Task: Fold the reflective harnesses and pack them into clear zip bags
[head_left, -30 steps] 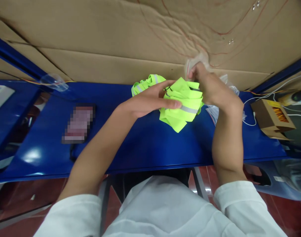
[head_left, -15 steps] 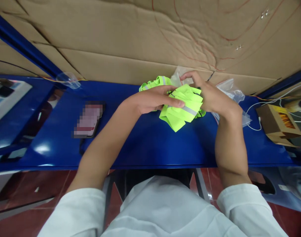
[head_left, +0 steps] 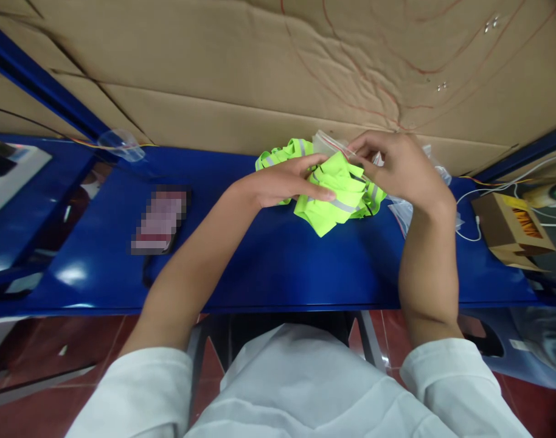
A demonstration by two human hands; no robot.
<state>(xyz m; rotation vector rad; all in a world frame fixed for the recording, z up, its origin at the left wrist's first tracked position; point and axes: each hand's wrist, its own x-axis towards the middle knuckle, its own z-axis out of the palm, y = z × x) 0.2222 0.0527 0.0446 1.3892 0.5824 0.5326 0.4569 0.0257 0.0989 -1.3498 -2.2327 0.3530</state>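
Observation:
My left hand [head_left: 289, 181] is closed on a folded bundle of neon yellow-green reflective strap [head_left: 333, 210] with grey stripes, its thumb pressed on top. Just behind the bundle stands a clear zip bag [head_left: 326, 145] with a red line along its mouth. My right hand [head_left: 394, 164] pinches the right end of that mouth between thumb and fingers. More neon reflective strap [head_left: 284, 152] lies at the back, partly hidden by my left hand. Other clear plastic bags [head_left: 401, 213] lie behind and under my right wrist.
The blue table [head_left: 260, 261] meets a cardboard-covered wall [head_left: 191, 73]. To the left lie a phone [head_left: 162, 219] with a blurred screen and a clear plastic cup [head_left: 121, 146]. An open cardboard box [head_left: 510, 228] and a white cable [head_left: 469, 238] are at the right.
My right hand has shifted from beside the bundle to the zip bag's mouth, its fingers now drawn together. The bag's red-lined edge shows more plainly. My left hand keeps its hold.

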